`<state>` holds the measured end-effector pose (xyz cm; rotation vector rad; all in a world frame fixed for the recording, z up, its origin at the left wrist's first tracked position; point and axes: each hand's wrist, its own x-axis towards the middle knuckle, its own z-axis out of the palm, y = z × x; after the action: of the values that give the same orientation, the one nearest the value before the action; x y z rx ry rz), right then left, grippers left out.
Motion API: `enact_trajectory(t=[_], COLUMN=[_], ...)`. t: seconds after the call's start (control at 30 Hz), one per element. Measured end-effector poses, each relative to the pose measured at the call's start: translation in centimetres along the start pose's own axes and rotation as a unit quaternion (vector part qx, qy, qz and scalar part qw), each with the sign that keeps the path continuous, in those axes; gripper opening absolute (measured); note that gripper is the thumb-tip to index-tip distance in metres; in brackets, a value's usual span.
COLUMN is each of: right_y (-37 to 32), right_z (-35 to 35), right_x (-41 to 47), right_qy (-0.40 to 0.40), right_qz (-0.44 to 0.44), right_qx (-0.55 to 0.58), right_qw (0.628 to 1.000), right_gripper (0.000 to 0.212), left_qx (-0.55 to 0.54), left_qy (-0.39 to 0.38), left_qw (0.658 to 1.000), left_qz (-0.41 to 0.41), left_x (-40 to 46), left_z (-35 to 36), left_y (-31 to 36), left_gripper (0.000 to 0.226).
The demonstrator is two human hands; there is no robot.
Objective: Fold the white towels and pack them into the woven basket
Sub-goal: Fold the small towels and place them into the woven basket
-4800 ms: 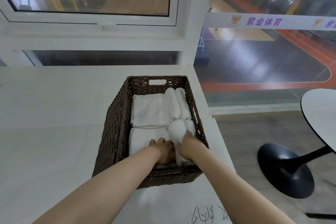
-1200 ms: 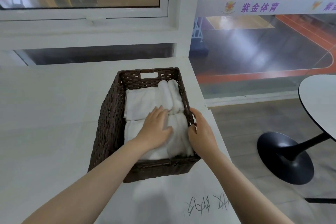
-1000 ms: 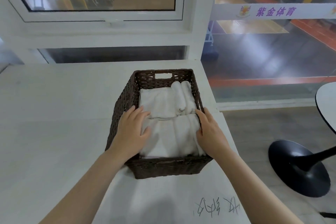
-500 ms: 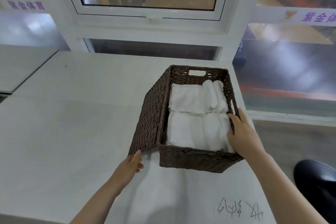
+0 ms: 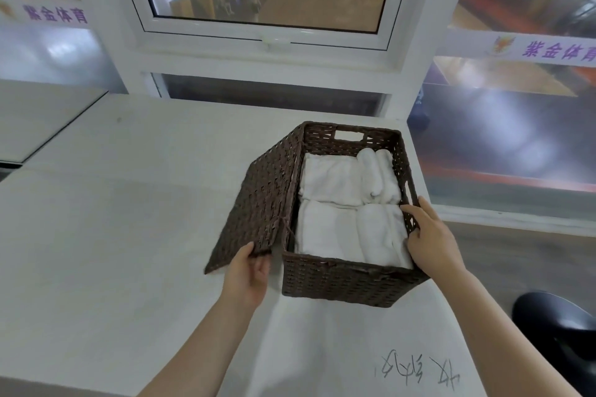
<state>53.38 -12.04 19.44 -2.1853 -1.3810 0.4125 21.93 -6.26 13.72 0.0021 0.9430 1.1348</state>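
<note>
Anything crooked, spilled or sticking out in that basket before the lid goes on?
Nothing stands out. The white towels lie folded and rolled inside the woven basket, none over the rim. The left hand grips the hinged lid; the right hand holds the right wall.

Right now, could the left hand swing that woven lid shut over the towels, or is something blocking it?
Probably not cleanly yet. The left hand grips the lid at its near corner, but the right hand holds the basket's right rim, thumb inside over the towels.
</note>
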Motion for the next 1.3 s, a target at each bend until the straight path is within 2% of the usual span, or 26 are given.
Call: enact_trajectory(t=[0.1, 0.2, 0.27, 0.4, 0.5, 0.67, 0.73, 0.8, 0.83, 0.87, 0.93, 0.97, 1.03, 1.1, 1.2, 1.3], right_y=[0.2, 0.1, -0.1, -0.2, -0.3, -1.4, -2.7, -3.7, -4.0, -4.1, -3.7, -3.3, -2.3, -1.4, -0.1, 0.5], right_z=[-0.1, -0.2, -0.2, -0.1, -0.1, -1.1, -2.1, -3.4, -3.9, -4.2, -4.2, -4.0, -3.6, -3.2, -2.1, -1.1], right_x=[-0.1, -0.3, -0.4, -0.7, -0.8, -1.7, -2.0, -2.0, -2.1, -2.4, -3.1, -3.5, -3.7, -3.4, -2.7, -2.7], right_qy=[-0.005, -0.007, 0.002, 0.024, 0.042, 0.118, 0.094, 0.031, 0.008, -0.015, -0.014, -0.001, 0.027, 0.043, 0.036, 0.044], right_qz=[-0.003, 0.003, 0.013, 0.038, 0.057, 0.068, 0.065, 0.082, 0.095, 0.103, 0.092, 0.085, 0.071, 0.058, 0.057, 0.042], right_qx=[0.024, 0.049, 0.069, 0.097, 0.167, 0.304, 0.442, 0.574, 0.589, 0.563, 0.461, 0.425, 0.360, 0.262, 0.128, 0.106], right_qw=[1.000, 0.999, 0.998, 0.994, 0.983, 0.943, 0.890, 0.814, 0.803, 0.820, 0.883, 0.901, 0.930, 0.962, 0.989, 0.992], right_gripper=[0.057, 0.062, 0.064, 0.063, 0.052, 0.025, 0.032, 0.048, 0.051, 0.047, 0.022, 0.018, 0.027, 0.027, 0.024, 0.033], left_qx=[-0.043, 0.073, 0.153, 0.350, 0.456, 0.580, 0.645, 0.716, 0.737, 0.745, 0.745, 0.746, 0.746, 0.760, 0.774, 0.784], left_qy=[0.027, 0.022, 0.008, -0.021, -0.061, -0.181, -0.203, -0.198, -0.197, -0.196, -0.189, -0.188, -0.189, -0.190, -0.199, -0.203], left_qw=[0.994, 0.968, 0.943, 0.850, 0.785, 0.639, 0.538, 0.414, 0.356, 0.318, 0.289, 0.277, 0.255, 0.227, 0.211, 0.217], left_qz=[0.102, 0.237, 0.295, 0.392, 0.414, 0.472, 0.503, 0.526, 0.540, 0.552, 0.571, 0.576, 0.586, 0.578, 0.562, 0.545], left_x=[-0.5, -2.4, -3.2, -5.0, -6.3, -6.2, -5.6, -4.8, -4.4, -4.1, -3.7, -3.5, -3.3, -3.3, -3.1, -3.1], left_z=[1.2, 2.8, 3.5, 4.5, 5.0, 5.3, 5.2, 5.1, 5.0, 4.9, 4.9, 4.8, 4.8, 4.8, 4.9, 4.2], left_y=[1.3, 2.4, 2.7, 2.3, 1.3, 0.8, 0.2, -0.7, -1.2, -1.7, -2.2, -2.4, -2.5, -2.4, -2.1, -2.4], left_gripper=[0.036, 0.055, 0.060, 0.058, 0.046, 0.049, 0.054, 0.059, 0.060, 0.060, 0.057, 0.056, 0.048, 0.041, 0.043, 0.045])
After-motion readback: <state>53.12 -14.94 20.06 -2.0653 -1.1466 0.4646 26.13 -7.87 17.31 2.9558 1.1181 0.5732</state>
